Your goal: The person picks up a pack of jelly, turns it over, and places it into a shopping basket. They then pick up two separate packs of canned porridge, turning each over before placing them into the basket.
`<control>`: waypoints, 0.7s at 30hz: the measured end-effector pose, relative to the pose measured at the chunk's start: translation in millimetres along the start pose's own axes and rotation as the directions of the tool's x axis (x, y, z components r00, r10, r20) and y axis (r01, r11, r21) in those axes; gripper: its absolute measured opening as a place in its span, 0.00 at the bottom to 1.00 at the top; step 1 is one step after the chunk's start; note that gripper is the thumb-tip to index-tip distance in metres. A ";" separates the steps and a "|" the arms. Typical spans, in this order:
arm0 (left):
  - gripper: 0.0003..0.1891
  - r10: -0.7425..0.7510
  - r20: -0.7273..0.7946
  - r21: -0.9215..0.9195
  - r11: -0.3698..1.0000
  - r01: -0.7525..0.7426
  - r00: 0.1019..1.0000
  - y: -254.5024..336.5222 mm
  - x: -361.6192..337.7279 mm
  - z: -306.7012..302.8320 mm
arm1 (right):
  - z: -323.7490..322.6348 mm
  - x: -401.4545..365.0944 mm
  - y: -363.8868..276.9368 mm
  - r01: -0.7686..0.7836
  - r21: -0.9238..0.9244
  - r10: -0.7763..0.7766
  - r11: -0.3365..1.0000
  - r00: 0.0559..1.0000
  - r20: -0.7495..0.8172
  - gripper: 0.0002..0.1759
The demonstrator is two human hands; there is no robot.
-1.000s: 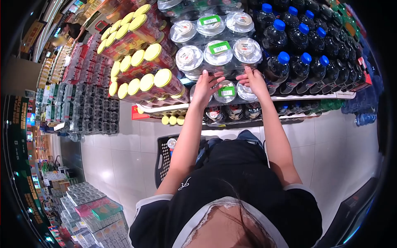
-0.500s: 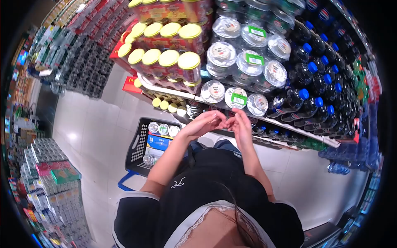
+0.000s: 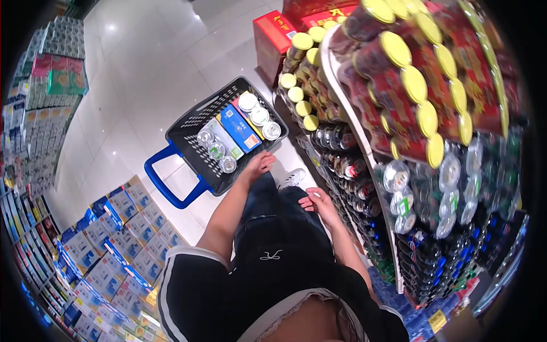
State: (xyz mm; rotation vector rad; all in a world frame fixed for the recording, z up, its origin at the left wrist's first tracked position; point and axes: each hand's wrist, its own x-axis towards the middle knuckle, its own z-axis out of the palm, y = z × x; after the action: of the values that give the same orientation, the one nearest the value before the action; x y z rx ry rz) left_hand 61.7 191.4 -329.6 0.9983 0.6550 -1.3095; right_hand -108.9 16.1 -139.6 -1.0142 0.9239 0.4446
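My left hand (image 3: 260,165) hangs beside the near right edge of a dark shopping basket (image 3: 181,128), fingers apart and holding nothing. My right hand (image 3: 319,203) is lower and to the right, near my knee and the shelf side, its fingers loosely apart with nothing between them. In the basket lie a blue box (image 3: 238,128), clear-lidded containers (image 3: 260,116) at its right side and more round-topped containers (image 3: 216,150) nearer me. The basket's blue handle (image 3: 165,188) leans out over the floor.
Shelves on the right hold yellow-lidded jars (image 3: 415,85), clear-lidded packs (image 3: 397,176) and dark bottles (image 3: 427,256). A red box (image 3: 272,43) stands beyond the basket. Stacked blue and white cartons (image 3: 117,245) are at lower left, more stacked packs (image 3: 48,114) at upper left. My shoe (image 3: 293,178) shows between my hands.
The view has turned left, so the shelves now stand at the right and the basket nearer the centre. My hands, close together before, have moved apart and down.
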 end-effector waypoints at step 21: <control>0.55 0.344 -0.751 0.282 0.939 -0.197 0.563 96.3 271.7 -76.5 | 5.8 75.2 68.2 -0.332 0.316 0.429 0.889 0.845 -0.319 0.14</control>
State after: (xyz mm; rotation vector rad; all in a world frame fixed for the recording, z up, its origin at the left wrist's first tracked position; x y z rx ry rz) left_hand 215.2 126.4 -577.0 1.7878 1.0150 -0.5789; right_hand -111.9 47.7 -236.2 -0.6879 1.5143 0.4562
